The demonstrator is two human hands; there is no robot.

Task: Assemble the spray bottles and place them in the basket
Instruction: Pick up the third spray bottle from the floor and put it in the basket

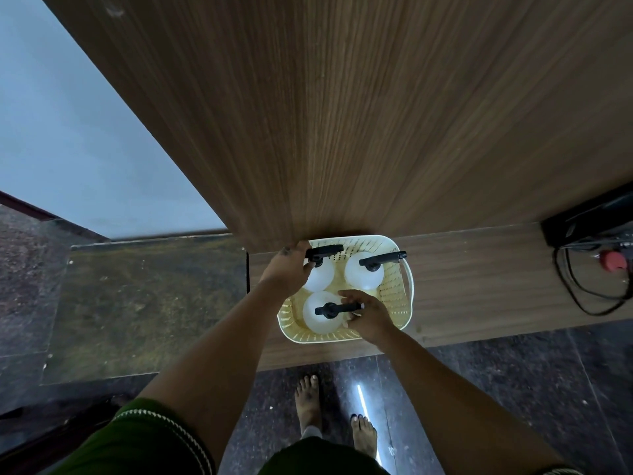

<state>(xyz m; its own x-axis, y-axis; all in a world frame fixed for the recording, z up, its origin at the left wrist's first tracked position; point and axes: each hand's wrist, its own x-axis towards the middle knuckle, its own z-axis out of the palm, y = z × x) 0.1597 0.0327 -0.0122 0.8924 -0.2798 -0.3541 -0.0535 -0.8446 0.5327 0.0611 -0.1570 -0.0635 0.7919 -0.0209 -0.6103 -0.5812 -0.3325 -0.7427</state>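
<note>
A cream perforated basket (400, 303) sits on the low wooden ledge. Three white spray bottles with black trigger heads stand upright inside it. My left hand (289, 272) is wrapped around the far-left bottle (320, 277) just under its black head. The far-right bottle (364, 274) stands free, its nozzle reaching over the basket's right rim. My right hand (368, 313) holds the nozzle end of the near bottle (320, 315), whose black head points right.
A tall wood-grain panel (359, 114) rises right behind the basket. A black device (589, 221) with cables and a red button (615, 269) lies at the right of the wooden ledge (479, 269). A stone slab (144, 303) lies left; my bare feet stand on dark tiles.
</note>
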